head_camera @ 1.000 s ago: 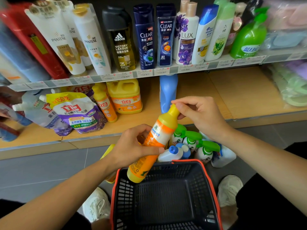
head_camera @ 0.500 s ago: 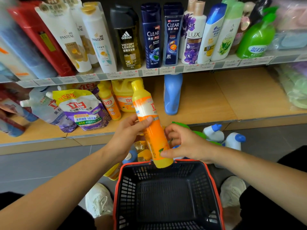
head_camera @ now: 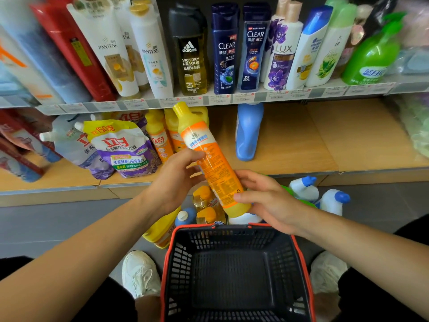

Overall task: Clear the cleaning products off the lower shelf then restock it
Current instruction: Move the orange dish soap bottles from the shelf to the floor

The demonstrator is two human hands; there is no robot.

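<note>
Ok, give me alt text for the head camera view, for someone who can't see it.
An orange bottle, yellow cap up, is held before a lower shelf: the left hand grips its middle, the right hand its base. A black basket sits below.

- The left hand (head_camera: 176, 182) and the right hand (head_camera: 267, 198) are bare. The thumbnail of the right hand is cut short.
- Both forearms are uncovered as far as the lower corners of the view.
- The left shoe (head_camera: 141, 273) is an off-white sneaker with laces of the same pale colour, a rounded toe and a thick sole.
- The right shoe (head_camera: 327, 273) is of the same pale colour. It is seen only in part and is blurred, so its laces cannot be made out.
- Dark, almost black cloth covers the left leg (head_camera: 14, 266) and the right leg (head_camera: 371, 303). Whether it is shorts or trousers cannot be told.
- A small strip of bare leg shows just behind the left shoe.
</note>
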